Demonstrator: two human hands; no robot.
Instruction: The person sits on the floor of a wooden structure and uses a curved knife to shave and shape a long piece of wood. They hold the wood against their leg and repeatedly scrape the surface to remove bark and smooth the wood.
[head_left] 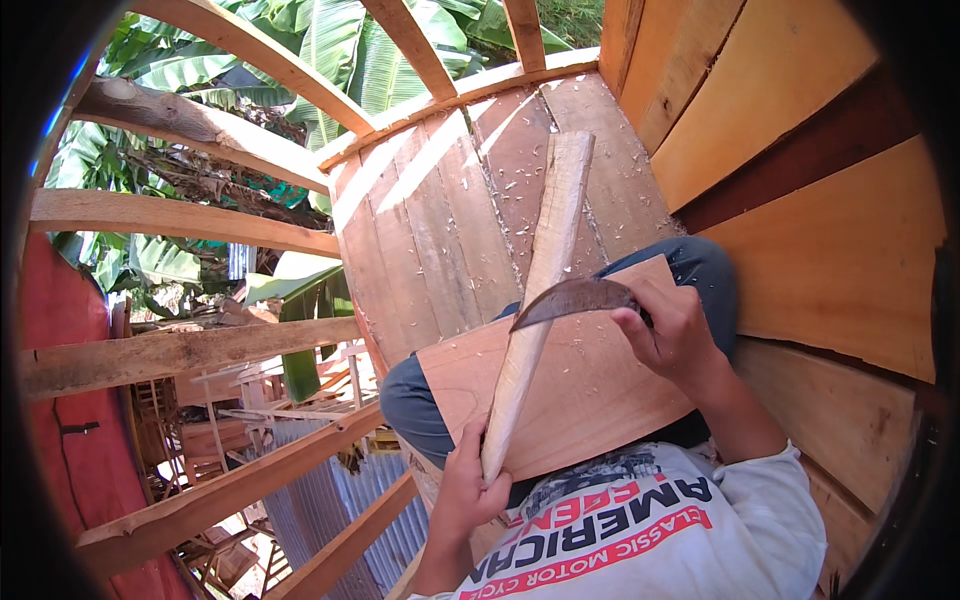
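Note:
A long pale piece of wood (562, 215), stripped of bark and whittled, slants from my lap toward the far side of the floor. My left hand (467, 488) is closed round its near end. In my right hand (675, 330) is a curved knife (572, 298) with a dark blade; its handle is mostly hidden by my fingers. The blade lies across the wood around its middle, its tip reaching past the wood's left side. Beneath both, a flat wooden board (590, 395) rests over my crossed legs, with a few shavings on it.
I sit on a plank floor (420, 240) scattered with wood shavings. Wooden railing bars (190, 345) run along the left and far sides, with banana leaves (330, 60) and corrugated metal sheets (345, 510) beyond. A plank wall (830, 260) rises close on the right.

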